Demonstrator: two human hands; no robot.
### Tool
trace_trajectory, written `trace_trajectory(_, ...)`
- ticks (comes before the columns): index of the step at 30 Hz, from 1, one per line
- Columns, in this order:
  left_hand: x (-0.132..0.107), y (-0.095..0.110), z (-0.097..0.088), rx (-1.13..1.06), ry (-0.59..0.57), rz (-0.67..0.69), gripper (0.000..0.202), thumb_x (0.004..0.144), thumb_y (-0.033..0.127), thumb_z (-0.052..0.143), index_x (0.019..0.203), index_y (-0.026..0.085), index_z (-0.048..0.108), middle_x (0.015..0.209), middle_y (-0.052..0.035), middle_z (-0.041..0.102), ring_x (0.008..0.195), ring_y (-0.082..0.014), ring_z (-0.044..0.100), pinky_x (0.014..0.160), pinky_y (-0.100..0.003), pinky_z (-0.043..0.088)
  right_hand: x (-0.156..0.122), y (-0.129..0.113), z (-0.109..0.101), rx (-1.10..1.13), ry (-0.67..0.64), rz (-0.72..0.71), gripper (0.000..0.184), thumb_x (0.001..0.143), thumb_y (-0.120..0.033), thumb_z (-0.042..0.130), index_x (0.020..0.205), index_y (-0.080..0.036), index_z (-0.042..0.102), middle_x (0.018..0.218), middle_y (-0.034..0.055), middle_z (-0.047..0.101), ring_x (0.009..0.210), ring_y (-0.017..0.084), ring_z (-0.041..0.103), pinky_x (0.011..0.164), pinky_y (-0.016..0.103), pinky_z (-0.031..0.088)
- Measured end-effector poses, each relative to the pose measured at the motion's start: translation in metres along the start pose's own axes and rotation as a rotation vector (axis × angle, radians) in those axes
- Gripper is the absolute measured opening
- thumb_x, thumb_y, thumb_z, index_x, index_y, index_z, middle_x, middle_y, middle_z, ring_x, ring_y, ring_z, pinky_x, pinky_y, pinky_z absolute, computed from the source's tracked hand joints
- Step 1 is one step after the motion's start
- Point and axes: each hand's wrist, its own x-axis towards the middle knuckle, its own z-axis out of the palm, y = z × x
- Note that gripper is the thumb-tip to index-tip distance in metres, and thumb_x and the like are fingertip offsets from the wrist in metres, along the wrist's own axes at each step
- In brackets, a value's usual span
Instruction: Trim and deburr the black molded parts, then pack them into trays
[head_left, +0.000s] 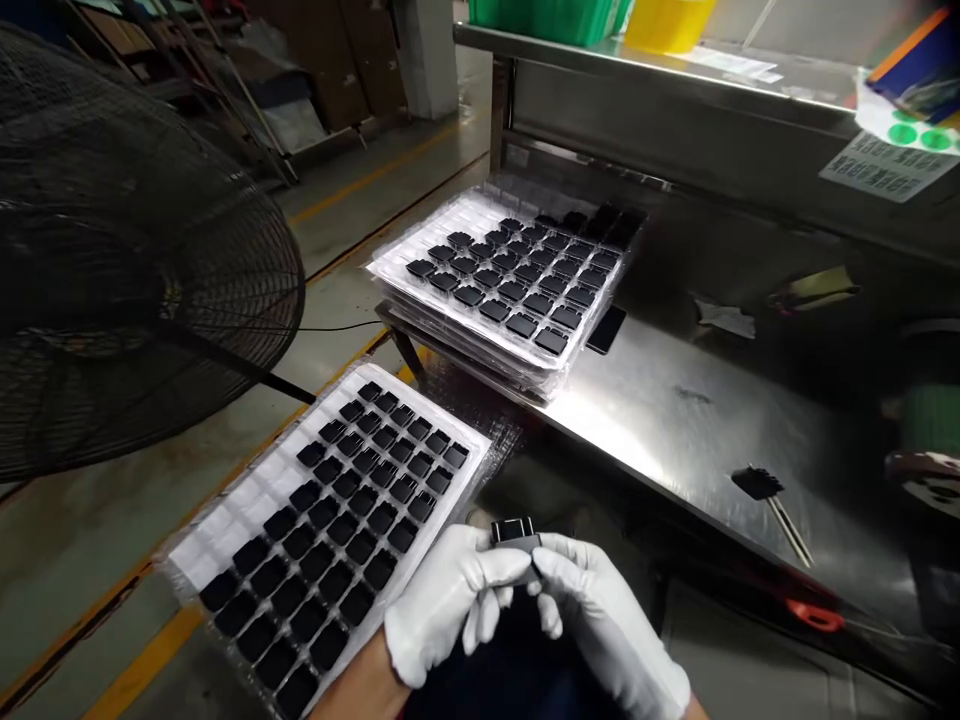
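Note:
Both my hands wear white gloves and meet low in the middle of the view. My left hand (442,605) and my right hand (600,615) pinch one small black square part (515,531) between their fingertips, just off the right edge of a clear plastic tray (225,525) that lies near my lap. That tray holds several rows of the same black parts, with its left columns bare. A stack of similar trays (431,235) filled with black parts sits on the corner of the steel table (675,410) ahead.
A large black fan (112,270) stands at the left over the concrete floor with yellow lines. On the table lie a small black brush (769,497), a dark flat phone-like object (606,328) and scraps of paper. Green and yellow bins (592,15) stand on the upper shelf.

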Motion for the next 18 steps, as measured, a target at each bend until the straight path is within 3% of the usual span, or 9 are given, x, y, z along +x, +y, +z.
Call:
trace_trajectory(4,-0.006,-0.003,-0.021,-0.001,-0.031,0.03,0.028,0.078,0.023,0.059,0.052,0.012,0.058,0.044,-0.0018,0.059,0.027,-0.0055,0.041,0.028,-0.017,0.017,0.006,0.015,0.016,-0.032,0.048,-0.016,0.031,0.085,-0.04,0.065,0.087,-0.01,0.07,0.067,0.003,0.063,0.048,0.007,0.044,0.048,0.021,0.031)
trace_trajectory(7,-0.011,-0.017,-0.029,-0.024,0.039,0.142,0.01,0.076,0.019,0.065,0.077,0.009,0.068,0.065,-0.0048,0.07,0.046,-0.0074,0.056,0.037,-0.015,0.033,0.02,0.032,0.022,-0.11,0.084,-0.053,0.034,0.077,-0.036,0.074,0.102,-0.014,0.069,0.074,0.0029,0.069,0.055,0.01,0.054,0.053,0.022,0.041)
trace_trajectory(9,-0.008,-0.035,-0.039,-0.033,0.134,0.221,0.024,0.07,0.012,0.073,0.094,0.011,0.069,0.082,-0.0045,0.073,0.07,-0.0101,0.065,0.058,-0.015,0.047,0.033,0.049,0.02,-0.255,0.09,-0.092,0.044,0.071,-0.035,0.078,0.109,-0.016,0.066,0.09,0.0053,0.073,0.077,0.018,0.066,0.071,0.027,0.051)
trace_trajectory(11,0.002,-0.057,-0.061,-0.011,0.239,0.245,0.032,0.067,0.01,0.078,0.098,0.011,0.068,0.092,-0.0043,0.073,0.084,-0.0137,0.067,0.077,-0.022,0.052,0.051,0.069,0.012,-0.499,0.089,-0.085,0.047,0.07,-0.038,0.074,0.112,-0.017,0.066,0.11,0.0076,0.072,0.103,0.026,0.065,0.094,0.034,0.049)
trace_trajectory(13,0.013,-0.075,-0.104,0.043,0.362,0.204,0.02,0.078,0.018,0.073,0.096,0.011,0.066,0.087,-0.0033,0.071,0.076,-0.0151,0.067,0.072,-0.031,0.056,0.07,0.089,-0.002,-0.75,0.125,-0.009,0.045,0.071,-0.043,0.067,0.109,-0.018,0.069,0.113,0.0089,0.072,0.112,0.03,0.062,0.102,0.038,0.044)
trace_trajectory(15,0.012,-0.086,-0.164,0.102,0.539,0.172,0.017,0.088,0.025,0.062,0.1,0.012,0.064,0.096,-0.0044,0.068,0.081,-0.0164,0.066,0.073,-0.035,0.056,0.088,0.106,-0.021,-0.868,0.173,0.049,0.047,0.065,-0.044,0.067,0.103,-0.016,0.072,0.112,0.0129,0.072,0.115,0.036,0.059,0.107,0.046,0.037)
trace_trajectory(18,-0.011,-0.088,-0.258,0.201,0.829,0.171,0.027,0.09,0.029,0.059,0.112,0.014,0.06,0.113,-0.0078,0.063,0.097,-0.0214,0.063,0.082,-0.042,0.055,0.099,0.123,-0.053,-0.937,0.225,0.125,0.044,0.055,-0.048,0.067,0.088,-0.02,0.076,0.102,0.0111,0.076,0.11,0.038,0.063,0.1,0.043,0.045)
